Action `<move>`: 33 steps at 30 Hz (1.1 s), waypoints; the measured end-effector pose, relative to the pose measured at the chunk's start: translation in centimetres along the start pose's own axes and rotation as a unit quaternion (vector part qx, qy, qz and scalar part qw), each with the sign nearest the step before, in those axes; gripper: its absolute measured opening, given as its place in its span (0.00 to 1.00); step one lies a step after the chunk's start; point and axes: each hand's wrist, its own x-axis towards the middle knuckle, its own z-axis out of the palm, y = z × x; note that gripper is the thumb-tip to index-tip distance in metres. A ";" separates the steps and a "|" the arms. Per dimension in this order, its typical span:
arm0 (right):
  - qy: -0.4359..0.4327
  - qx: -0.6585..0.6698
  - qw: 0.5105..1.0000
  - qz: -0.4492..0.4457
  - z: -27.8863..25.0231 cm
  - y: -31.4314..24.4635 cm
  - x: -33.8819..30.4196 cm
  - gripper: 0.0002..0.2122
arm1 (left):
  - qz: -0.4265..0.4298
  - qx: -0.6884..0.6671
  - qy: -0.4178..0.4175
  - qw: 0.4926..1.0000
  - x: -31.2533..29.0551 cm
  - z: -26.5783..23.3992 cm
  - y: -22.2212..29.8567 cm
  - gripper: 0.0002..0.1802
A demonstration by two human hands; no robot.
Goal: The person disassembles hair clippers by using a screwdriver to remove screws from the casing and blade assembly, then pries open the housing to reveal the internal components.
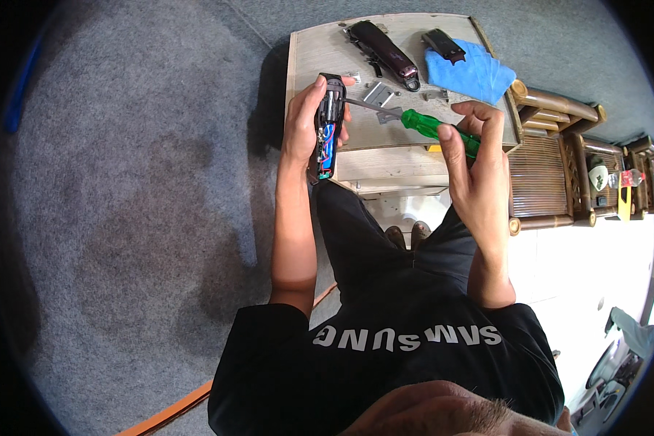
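My left hand (298, 134) is wrapped round an opened black hair clipper body (318, 156), held upright over the table's left edge. Inside its casing show a silvery motor, a blue battery, red wires and a bit of green board. In my right hand (479, 171) is a screwdriver (420, 123) with a green handle. Its shaft slants left, and the tip meets or lies very near the clipper's upper right side; exact contact is hard to see. Beyond my hands, a dark maroon clipper housing (389, 54) and a metal clipper blade (378, 94) lie on the table.
A pale wooden table (316, 47) stands before me. A blue cloth (476, 73) lies at its far right, a small dark casing piece (443, 45) partly on it. Bamboo furniture (541, 174) stands to the right. A motorbike (610, 370) is at the lower right.
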 end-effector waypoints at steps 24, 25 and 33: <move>0.030 0.030 0.997 -0.071 1.1 1.0 -0.2 0.12 | 0.005 -0.009 0.014 1.000 -0.2 0.0 -0.2 0.32; 0.047 0.048 0.995 -0.073 1.3 1.0 -0.2 0.13 | 0.005 -0.009 0.013 1.000 -0.1 0.1 -0.2 0.32; 0.101 0.003 0.990 -0.100 1.9 1.8 0.1 0.15 | 0.013 0.030 0.015 0.999 0.0 0.1 -0.3 0.33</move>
